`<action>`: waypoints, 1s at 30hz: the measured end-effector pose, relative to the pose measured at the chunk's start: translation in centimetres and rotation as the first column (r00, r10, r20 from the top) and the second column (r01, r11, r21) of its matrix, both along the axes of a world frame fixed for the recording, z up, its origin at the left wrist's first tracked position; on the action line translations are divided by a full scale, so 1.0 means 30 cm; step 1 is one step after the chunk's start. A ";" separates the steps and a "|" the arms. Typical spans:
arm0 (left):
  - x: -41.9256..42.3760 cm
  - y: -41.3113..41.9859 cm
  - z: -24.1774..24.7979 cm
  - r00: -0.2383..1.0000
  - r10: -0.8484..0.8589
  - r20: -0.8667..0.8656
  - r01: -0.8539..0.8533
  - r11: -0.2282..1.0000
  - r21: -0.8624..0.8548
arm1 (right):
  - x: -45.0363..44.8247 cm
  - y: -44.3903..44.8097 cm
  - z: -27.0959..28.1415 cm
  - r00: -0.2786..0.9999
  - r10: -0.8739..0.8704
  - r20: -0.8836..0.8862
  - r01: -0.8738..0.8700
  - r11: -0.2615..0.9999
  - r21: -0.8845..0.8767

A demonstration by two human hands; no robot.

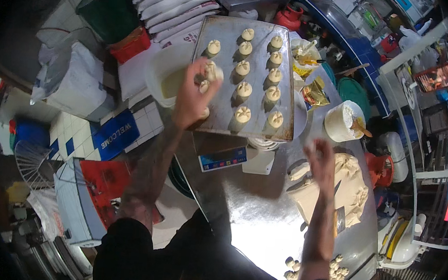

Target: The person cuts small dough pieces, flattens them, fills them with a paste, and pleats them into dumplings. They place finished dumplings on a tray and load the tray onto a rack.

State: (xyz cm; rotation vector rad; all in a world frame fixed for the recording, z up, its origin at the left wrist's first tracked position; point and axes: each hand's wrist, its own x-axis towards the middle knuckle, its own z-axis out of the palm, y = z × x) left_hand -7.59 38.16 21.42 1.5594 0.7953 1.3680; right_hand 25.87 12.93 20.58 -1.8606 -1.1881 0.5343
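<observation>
My left hand (195, 98) is above the left row of a metal baking tray (258, 103). Between its thumb and fingers is a pleated dough ball (214, 73), blurred by motion. Several similar dough balls (242, 114) stand in rows on the tray; my hand partly hides the left row. Blurred, with curled fingers, my right hand (321, 161) hovers by a large slab of dough (349, 177); whether it holds anything is unclear. A smaller dough piece (299, 171) lies left of that hand. Under my right forearm, a wood-handled blade (339, 222) rests on the dough, partly covered.
The steel worktable (251, 197) carries a white scale (258, 162) by the tray's near edge. A white tub (344, 122) of pale contents holds a wooden utensil. Small dough pieces (338, 271) lie near my right elbow. Left of the tray stands a translucent tub (162, 72) of liquid.
</observation>
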 end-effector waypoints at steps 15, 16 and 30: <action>0.110 0.679 0.040 0.672 0.389 -0.630 -0.231 0.919 0.320 | 0.128 1.359 0.069 0.910 -0.083 0.406 0.006 0.982 0.186; 0.104 0.619 0.082 0.812 0.312 -0.494 -0.149 0.928 0.340 | 0.128 1.300 0.084 0.941 -0.102 0.323 0.002 0.955 0.295; 0.209 -1.021 -0.179 0.420 -0.589 0.690 0.683 -0.295 -0.668 | -0.651 -0.616 -0.246 0.957 -0.213 0.196 0.158 0.953 0.259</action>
